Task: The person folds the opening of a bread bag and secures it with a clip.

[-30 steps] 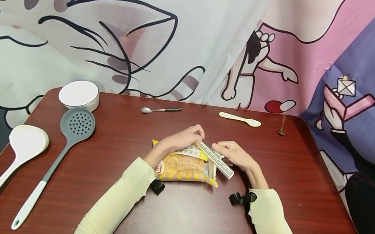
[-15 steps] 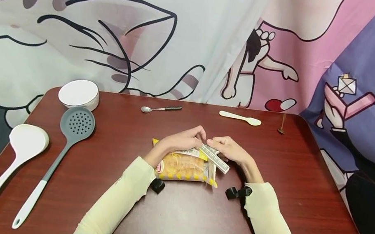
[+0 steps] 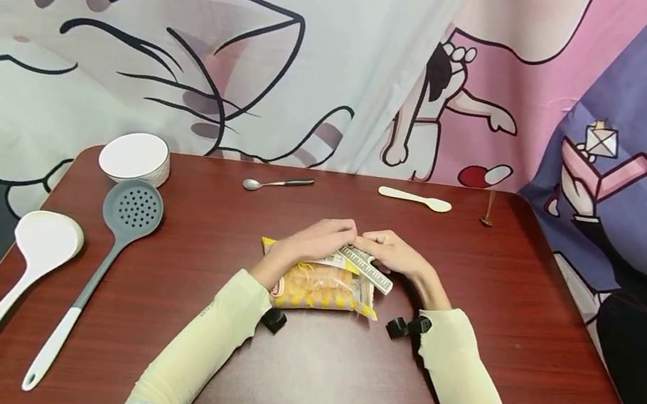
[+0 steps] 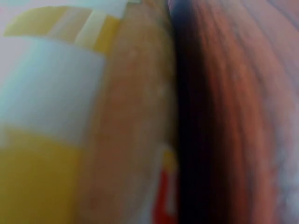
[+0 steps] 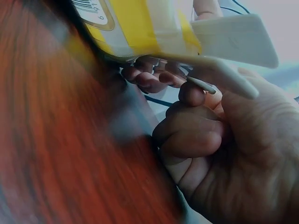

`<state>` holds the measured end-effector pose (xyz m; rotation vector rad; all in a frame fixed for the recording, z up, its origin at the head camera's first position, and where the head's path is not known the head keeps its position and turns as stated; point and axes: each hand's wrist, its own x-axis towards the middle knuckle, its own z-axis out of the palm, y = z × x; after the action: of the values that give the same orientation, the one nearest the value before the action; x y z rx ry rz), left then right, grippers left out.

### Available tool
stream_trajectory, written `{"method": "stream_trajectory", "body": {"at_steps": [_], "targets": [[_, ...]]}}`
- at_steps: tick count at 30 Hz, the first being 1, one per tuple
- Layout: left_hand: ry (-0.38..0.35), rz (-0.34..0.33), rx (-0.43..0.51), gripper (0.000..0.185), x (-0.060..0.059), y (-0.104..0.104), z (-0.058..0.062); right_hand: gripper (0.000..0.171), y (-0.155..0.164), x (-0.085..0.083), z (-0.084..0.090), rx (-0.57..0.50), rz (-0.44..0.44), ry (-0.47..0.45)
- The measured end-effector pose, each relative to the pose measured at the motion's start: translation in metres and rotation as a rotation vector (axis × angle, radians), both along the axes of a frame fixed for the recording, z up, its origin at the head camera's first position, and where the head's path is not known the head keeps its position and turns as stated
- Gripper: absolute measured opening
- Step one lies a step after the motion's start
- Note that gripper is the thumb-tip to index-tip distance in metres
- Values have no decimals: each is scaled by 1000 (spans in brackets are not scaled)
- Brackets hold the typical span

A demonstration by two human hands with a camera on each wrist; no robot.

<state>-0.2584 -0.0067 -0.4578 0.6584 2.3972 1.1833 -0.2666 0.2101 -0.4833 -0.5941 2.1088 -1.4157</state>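
A yellow-and-clear bag of bread [image 3: 318,288] lies at the middle of the table. Across its right end slants a white bag clip [image 3: 372,272] with a slotted face; in the right wrist view the two flat bars of this bag clip [image 5: 233,39] stand apart at the bag's edge. My left hand [image 3: 317,238] arches over the bag's top and grips its far right end, some fingertips showing beneath. My right hand [image 3: 395,252] pinches the clip's far side with curled fingers. The left wrist view is blurred and shows mostly the bread bag [image 4: 126,116].
On the left lie a white ladle [image 3: 47,240] and a grey slotted skimmer [image 3: 134,208], near a white bowl [image 3: 136,158]. Along the back edge are a small metal spoon [image 3: 277,184], a cream-coloured spoon [image 3: 415,199] and a small brown item [image 3: 486,220].
My right hand has shifted left with the clip, which now lies further over the bag's end. The left hand's fingers have extended toward the right hand; both hands now meet.
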Motion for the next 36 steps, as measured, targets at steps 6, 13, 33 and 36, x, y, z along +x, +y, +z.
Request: {"method": "stream_trajectory", "body": {"at_steps": [6, 13, 33, 36], "targets": [[49, -1, -26, 36, -1, 0, 0, 38, -2, 3, 3, 18, -29, -29], [120, -14, -76, 34, -4, -1, 3, 38, -2, 4, 1, 56, -135, 18], [10, -37, -382, 52, 5, -11, 28, 43, 9, 6, -3, 33, -210, 53], [-44, 41, -311, 56, 4, -7, 22, 43, 7, 5, -2, 47, -194, 65]]}}
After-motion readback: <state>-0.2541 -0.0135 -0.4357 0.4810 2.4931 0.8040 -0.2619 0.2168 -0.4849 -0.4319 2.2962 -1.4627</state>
